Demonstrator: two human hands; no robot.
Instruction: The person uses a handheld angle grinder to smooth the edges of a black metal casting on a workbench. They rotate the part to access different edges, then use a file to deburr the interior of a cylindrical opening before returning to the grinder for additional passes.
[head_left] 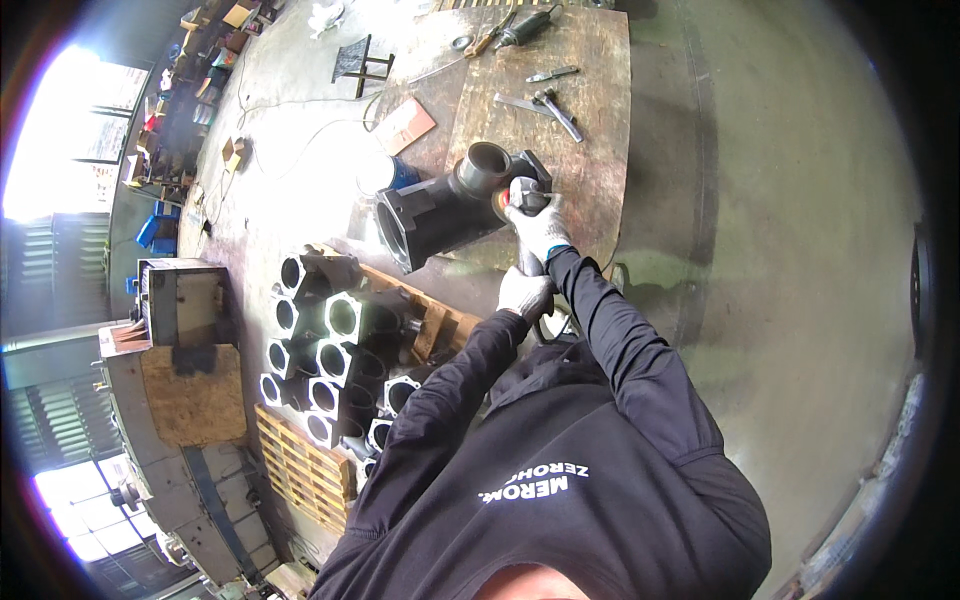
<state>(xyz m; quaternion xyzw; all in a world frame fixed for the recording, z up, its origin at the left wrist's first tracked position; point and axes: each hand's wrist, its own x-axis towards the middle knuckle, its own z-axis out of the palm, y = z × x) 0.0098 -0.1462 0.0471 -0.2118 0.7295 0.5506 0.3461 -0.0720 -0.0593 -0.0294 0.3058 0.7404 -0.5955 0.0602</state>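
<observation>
Both my gloved hands hold an angle grinder [530, 263] against a large black metal casting [440, 212], a tubular body with flanged ends and a short round branch pointing up. My right hand [542, 231] is closed round the grinder's front, by its head. Behind it, my left hand [525, 294] wraps round the rear of the grinder's body. A reddish-orange disc shows at the grinder's head, touching or very close to the casting near its far flange; the exact contact is hidden. The casting lies on the worn wooden table [600, 90].
Farther along the table lie a ratchet-like tool [558, 115], a second power tool [525, 28] and a reddish sheet [404, 126]. A blue-and-white bucket [398, 172] stands beyond the casting. Left, several similar castings [345, 318] sit by wooden pallets [300, 470]. A small black stand [352, 58] is beyond.
</observation>
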